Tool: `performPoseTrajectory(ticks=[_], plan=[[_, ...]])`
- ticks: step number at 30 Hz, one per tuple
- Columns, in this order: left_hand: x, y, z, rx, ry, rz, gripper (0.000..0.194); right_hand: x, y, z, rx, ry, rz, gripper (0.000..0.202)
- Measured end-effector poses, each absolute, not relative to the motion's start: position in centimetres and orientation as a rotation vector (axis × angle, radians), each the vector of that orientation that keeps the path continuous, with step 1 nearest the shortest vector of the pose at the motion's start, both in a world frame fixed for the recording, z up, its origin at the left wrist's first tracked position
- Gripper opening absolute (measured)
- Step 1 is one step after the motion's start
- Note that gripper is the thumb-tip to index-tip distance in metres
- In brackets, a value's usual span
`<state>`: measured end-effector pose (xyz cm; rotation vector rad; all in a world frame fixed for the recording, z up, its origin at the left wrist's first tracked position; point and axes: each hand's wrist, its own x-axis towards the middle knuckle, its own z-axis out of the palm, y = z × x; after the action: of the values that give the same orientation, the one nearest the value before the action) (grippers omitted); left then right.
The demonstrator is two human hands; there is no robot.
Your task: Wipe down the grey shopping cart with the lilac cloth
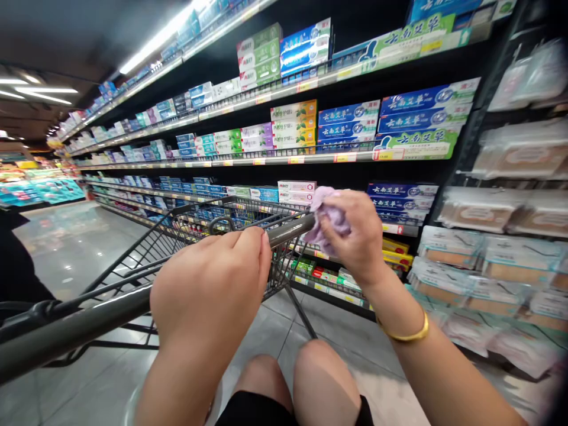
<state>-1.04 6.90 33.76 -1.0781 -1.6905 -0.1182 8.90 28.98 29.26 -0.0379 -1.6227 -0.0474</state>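
A dark grey shopping cart handle (84,313) runs slantwise across the view, from lower left to the middle. Wrapped around the bar near its centre is my left hand (213,278), closed on it. At the bar's far right end my right hand (355,231) is closed on a crumpled light purple cloth (326,222), which is pressed against the bar's end. A gold bracelet (406,331) circles my right wrist. The wire basket of the shopping cart (133,254) stretches out beyond the handle. My left fingertips are hidden beneath the bar.
Long shelves (248,160) stacked with toothpaste boxes (346,127) run along the far side of the cart. Packaged goods (470,296) hang at the right. Grey floor tiles (279,322) lie below, and a dark-clothed person's part (20,260) shows at the left edge.
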Motion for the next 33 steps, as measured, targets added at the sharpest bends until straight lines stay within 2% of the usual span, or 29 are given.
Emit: performPoseTrajectory(ticks=[4,9,15,20,26,30,33], plan=[[-1.0,6.8,34.1,-1.097,-1.743,-0.121,0.031,9.0,29.1,29.5,-0.161,-1.559,0.010,0.020],[-0.1,8.0,35.4,-1.254,-1.824,-0.157,0.041,9.1,27.7,29.5,0.096,-1.746,-0.004,0.028],[1.4,12.1,36.2,-1.455,-1.821,-0.150,0.034,8.9,30.6,30.0,-0.186,-1.574,0.024,0.019],[1.1,13.8,35.3,-1.384,-1.907,-0.107,0.031,9.0,30.4,29.7,-0.046,-1.703,-0.071,0.024],[0.5,13.7,34.1,-1.340,-1.791,-0.104,0.035,9.2,31.8,29.5,-0.265,-1.555,-0.027,0.020],[0.3,13.3,34.1,-1.351,-1.780,-0.080,0.036,9.3,30.8,28.7,-0.090,-1.651,-0.125,0.028],[0.2,12.8,34.1,-1.357,-1.774,-0.061,0.037,9.6,31.3,28.7,-0.121,-1.613,-0.143,0.025]])
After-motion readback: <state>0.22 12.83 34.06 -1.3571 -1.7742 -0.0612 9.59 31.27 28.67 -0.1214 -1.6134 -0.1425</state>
